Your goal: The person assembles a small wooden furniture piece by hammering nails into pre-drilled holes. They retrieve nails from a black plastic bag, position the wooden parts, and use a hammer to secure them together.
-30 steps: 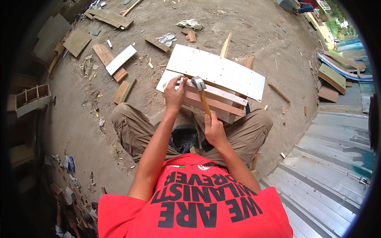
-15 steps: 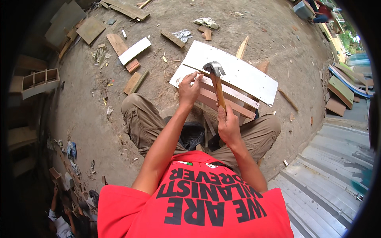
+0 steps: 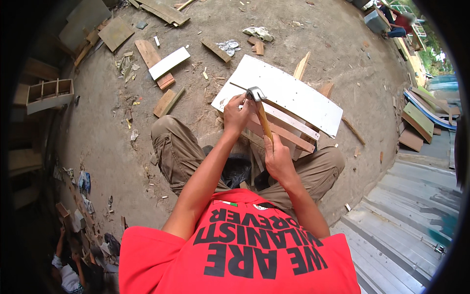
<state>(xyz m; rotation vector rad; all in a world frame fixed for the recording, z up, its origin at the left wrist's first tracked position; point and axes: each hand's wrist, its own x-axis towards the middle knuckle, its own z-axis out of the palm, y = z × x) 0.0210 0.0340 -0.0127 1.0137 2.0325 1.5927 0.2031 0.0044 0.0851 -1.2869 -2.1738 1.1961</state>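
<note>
My right hand is wrapped round the wooden handle of a claw hammer. The hammer's metal head is down beside the fingertips of my left hand. That hand is closed in a pinch at the left end of the wooden pieces; whatever it holds is hidden behind the fingers and hammer head. In front of my crossed legs lies a wooden assembly with a wide white board on its far side. Nearer me run a pale slat and a reddish-brown slat, with gaps between them.
Dark plastic lies between my legs. A white offcut rests across a brown plank at the far left. Corrugated metal sheeting covers the right side, near stacked boards. Another person is at far right.
The hammer head has come down and slightly left to my left fingertips, its handle tilting with it. My left hand has stayed at nearly the same place on the wood.
</note>
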